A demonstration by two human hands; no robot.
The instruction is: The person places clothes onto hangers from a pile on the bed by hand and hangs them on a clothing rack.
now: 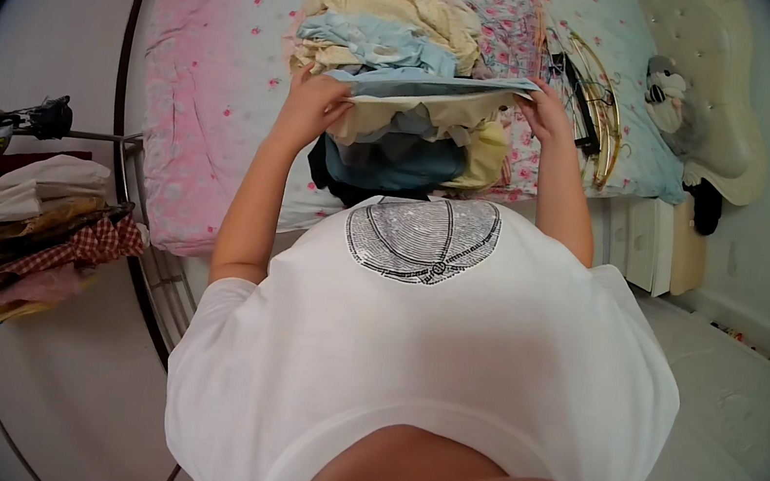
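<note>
Stretched between my two hands is a light blue and cream garment [431,88], its upper edge held nearly level above the bed. My left hand [313,105] pinches the left end, fingers closed on the cloth. At the other end, my right hand [545,113] grips the corner between thumb and fingers. Just beyond it lies a heap of cream clothes [394,1] with a light blue piece [374,39] in front. Nearer me, partly covered by the held garment, are a dark blue garment [396,163] and a yellow one [484,156].
The flowered bed [199,96] carries everything. Several hangers [596,108] lie right of the clothes, near a plush toy [667,88] and the padded headboard [715,65]. A rack of hanging clothes [42,232] stands at left. A white bedside cabinet [645,243] is at right.
</note>
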